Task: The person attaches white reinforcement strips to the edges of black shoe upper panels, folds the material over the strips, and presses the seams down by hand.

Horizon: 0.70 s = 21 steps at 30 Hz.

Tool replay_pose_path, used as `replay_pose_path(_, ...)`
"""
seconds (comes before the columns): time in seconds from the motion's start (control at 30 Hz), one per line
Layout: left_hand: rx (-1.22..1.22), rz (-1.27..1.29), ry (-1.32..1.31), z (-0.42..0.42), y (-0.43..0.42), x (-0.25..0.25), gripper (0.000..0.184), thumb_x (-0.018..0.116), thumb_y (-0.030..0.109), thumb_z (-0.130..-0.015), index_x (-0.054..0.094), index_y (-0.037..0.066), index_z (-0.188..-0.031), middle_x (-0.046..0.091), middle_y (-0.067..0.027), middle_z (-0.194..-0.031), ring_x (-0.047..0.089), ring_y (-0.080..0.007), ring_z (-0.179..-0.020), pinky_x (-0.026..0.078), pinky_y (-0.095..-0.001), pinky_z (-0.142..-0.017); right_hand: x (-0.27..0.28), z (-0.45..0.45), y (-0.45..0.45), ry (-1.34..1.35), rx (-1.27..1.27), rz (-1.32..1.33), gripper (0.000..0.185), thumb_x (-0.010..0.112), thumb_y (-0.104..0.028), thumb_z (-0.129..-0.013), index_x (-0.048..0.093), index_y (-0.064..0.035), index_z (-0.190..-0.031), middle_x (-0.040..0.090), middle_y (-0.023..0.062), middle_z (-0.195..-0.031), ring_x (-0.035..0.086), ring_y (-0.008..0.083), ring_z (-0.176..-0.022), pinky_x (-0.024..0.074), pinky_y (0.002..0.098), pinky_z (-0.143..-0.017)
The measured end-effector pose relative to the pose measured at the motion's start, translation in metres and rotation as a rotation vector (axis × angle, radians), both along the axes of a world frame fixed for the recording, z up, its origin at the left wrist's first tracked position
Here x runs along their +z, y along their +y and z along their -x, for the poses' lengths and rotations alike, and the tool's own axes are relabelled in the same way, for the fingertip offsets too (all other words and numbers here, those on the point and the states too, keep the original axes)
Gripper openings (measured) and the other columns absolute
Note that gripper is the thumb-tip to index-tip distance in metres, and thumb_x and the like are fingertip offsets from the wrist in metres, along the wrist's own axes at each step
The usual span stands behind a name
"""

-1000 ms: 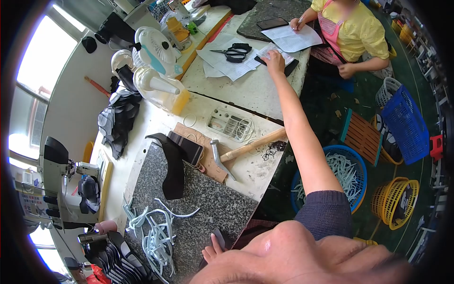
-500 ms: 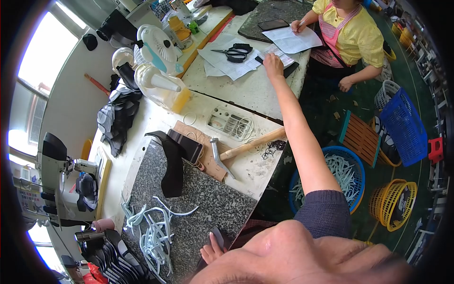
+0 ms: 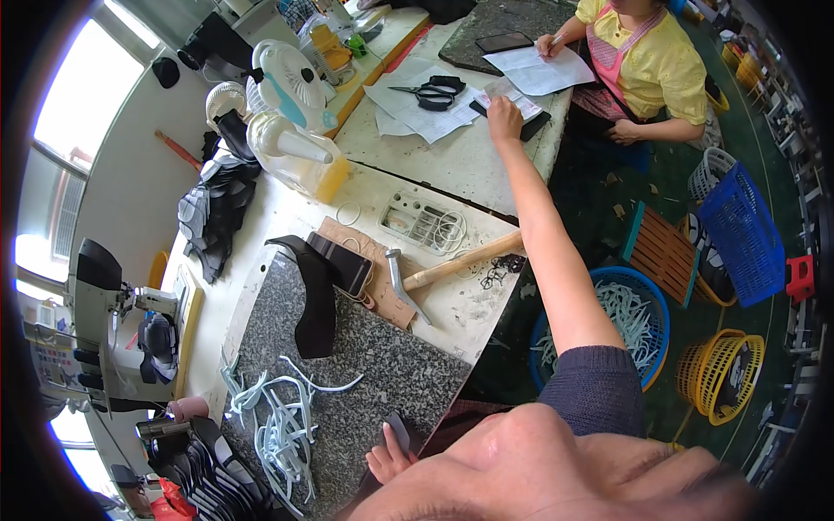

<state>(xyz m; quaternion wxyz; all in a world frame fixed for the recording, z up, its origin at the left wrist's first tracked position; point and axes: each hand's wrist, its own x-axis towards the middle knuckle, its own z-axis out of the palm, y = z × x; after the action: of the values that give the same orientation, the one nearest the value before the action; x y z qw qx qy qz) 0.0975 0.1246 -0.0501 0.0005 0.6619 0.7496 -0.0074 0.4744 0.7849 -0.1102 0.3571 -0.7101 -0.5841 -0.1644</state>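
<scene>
My right hand (image 3: 504,118) reaches far across the table, its fingers closed at the near edge of a stack of printed paper slips (image 3: 526,105). The slips lie on a flat black pad (image 3: 535,127); the fingertips are partly hidden. Beside them are black-handled scissors (image 3: 434,93) on loose white sheets (image 3: 398,116). Low in view, my left hand (image 3: 388,457) is at the near edge of the granite slab (image 3: 395,369), fingers against a dark flat piece (image 3: 403,433). Pale blue strips (image 3: 285,430) and a curved black piece (image 3: 314,304) lie on that slab.
A hammer (image 3: 460,260), a phone (image 3: 343,265) and a parts tray (image 3: 424,223) occupy the table. A glue bottle (image 3: 300,169) and fan (image 3: 287,82) stand behind. Opposite, a co-worker (image 3: 647,69) writes on paper. A blue basket (image 3: 665,326) of strips stands on the floor.
At my right hand a greyish upper slip now shows raised over the pink-printed one. The co-worker's free hand has moved up toward their lap. My left hand has hardly moved.
</scene>
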Motion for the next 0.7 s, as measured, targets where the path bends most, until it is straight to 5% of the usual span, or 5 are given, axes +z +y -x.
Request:
replay_pose_path(0.13,-0.02,-0.038,0.023,0.001,0.0,-0.002,0.081,0.067,0.028,-0.074,0.052,0.001,-0.149,0.043,-0.014,-0.085,0.047,-0.0347,-0.078,0.042,-0.0485,-0.07,0.006,0.002,-0.012,0.073,0.067,-0.016,0.02,0.064,-0.022,-0.094,0.07,-0.0038,-0.087,0.071,0.0173,-0.094,0.071,0.0358,-0.091,0.0586,0.0465,-0.08)
replay_pose_path(0.33,-0.05,-0.012,-0.054,0.006,-0.001,0.001,0.081,0.067,0.026,-0.076,0.05,0.001,-0.151,0.044,-0.0151,-0.085,0.048,-0.0358,-0.079,0.042,-0.0488,-0.069,0.024,-0.042,0.0,0.104,-0.015,-0.211,0.037,0.058,-0.029,-0.095,0.07,-0.0065,-0.122,0.072,0.0173,-0.105,0.068,0.0383,-0.098,0.0559,0.0515,-0.085)
replay_pose_path(0.37,-0.021,0.0,-0.055,0.003,0.001,0.002,0.08,0.067,0.026,-0.076,0.05,0.002,-0.151,0.044,-0.0151,-0.085,0.048,-0.036,-0.079,0.042,-0.0488,-0.068,0.037,-0.06,0.005,0.236,-0.14,0.093,0.057,0.056,-0.029,-0.094,0.054,-0.0101,-0.148,0.071,0.0168,-0.121,0.067,0.0373,-0.111,0.0545,0.0504,-0.093)
replay_pose_path(0.43,0.025,0.038,-0.049,-0.002,0.002,0.007,0.08,0.067,0.024,-0.077,0.05,0.003,-0.152,0.044,-0.0152,-0.085,0.048,-0.0364,-0.08,0.042,-0.0489,-0.068,0.076,-0.086,0.003,0.549,-0.187,0.519,0.074,0.058,-0.029,-0.089,0.039,-0.0128,-0.159,0.064,0.0189,-0.139,0.061,0.0375,-0.128,0.051,0.0487,-0.104)
replay_pose_path(0.7,0.024,0.024,-0.026,0.002,0.005,-0.001,0.078,0.067,0.022,-0.077,0.05,0.006,-0.152,0.045,-0.0147,-0.086,0.048,-0.0358,-0.08,0.042,-0.0483,-0.069,0.056,-0.105,0.008,0.489,-0.049,0.64,0.087,0.06,-0.03,-0.084,0.029,-0.0182,-0.164,0.055,0.0267,-0.149,0.054,0.041,-0.137,0.0435,0.046,-0.114)
